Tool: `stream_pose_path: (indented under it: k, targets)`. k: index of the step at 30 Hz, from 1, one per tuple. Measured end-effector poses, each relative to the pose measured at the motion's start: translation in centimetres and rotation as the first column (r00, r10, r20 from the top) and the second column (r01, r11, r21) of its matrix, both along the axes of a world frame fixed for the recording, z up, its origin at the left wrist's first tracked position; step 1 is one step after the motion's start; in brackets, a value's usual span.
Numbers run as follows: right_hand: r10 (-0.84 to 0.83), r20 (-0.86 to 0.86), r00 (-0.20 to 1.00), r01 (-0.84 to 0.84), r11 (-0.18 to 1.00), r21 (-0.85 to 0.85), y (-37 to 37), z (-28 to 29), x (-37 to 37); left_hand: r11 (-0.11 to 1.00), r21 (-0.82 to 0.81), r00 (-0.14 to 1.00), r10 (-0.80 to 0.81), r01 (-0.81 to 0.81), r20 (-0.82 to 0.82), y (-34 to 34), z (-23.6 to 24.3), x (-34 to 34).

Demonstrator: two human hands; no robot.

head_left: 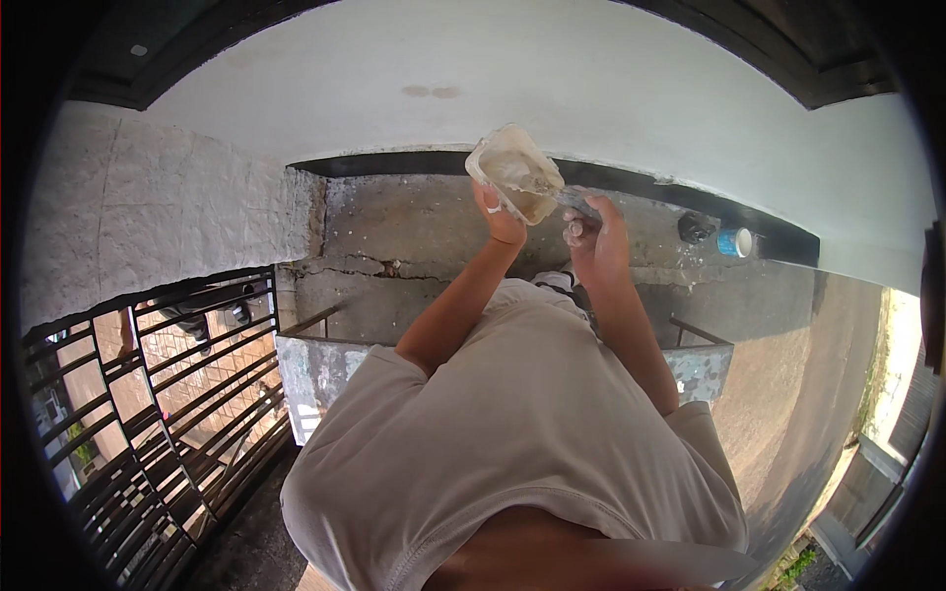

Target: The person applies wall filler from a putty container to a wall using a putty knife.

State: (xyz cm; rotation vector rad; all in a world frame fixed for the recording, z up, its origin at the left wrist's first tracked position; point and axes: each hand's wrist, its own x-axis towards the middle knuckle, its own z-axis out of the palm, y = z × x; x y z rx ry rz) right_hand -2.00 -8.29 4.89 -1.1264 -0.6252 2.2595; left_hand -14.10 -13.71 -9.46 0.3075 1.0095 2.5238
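Note:
My left hand [501, 217] holds up a cream plastic tub [503, 158], tilted, with pale, smeared material inside. My right hand [599, 236] is closed on a grey-handled tool [576, 201] angled into the tub; its tip is hard to make out among the contents. Both hands are over a cracked, speckled concrete ledge [374, 227], in front of a white wall [345, 79] with a black band along its foot.
At right on the ledge are a dark crumpled bag [697, 228] and a blue-and-white pot [734, 242]. A black metal railing [202, 355] fills the lower left, beside rough grey masonry [168, 197]. Short metal bars [695, 330] edge the ledge, and ground shows below at right.

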Motion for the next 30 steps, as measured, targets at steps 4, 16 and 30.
stream_pose_path:
  k: [4,16,30]
  targets:
    - [0.063,-0.037,0.997,-0.058,0.991,0.119,0.4,-0.1,-0.1,0.988,0.085,0.983,-0.136,0.126,0.120,-0.1,-1.5,-0.8]
    - [0.188,0.605,0.774,-0.563,-0.233,0.793,1.9,3.3,1.8,0.919,0.158,0.895,-0.389,0.361,0.217,0.2,1.4,-3.0]
    - [0.139,0.653,0.745,-0.660,0.006,0.752,1.5,0.3,5.8,0.888,0.145,0.828,-0.459,0.436,0.322,2.5,5.4,-0.8]
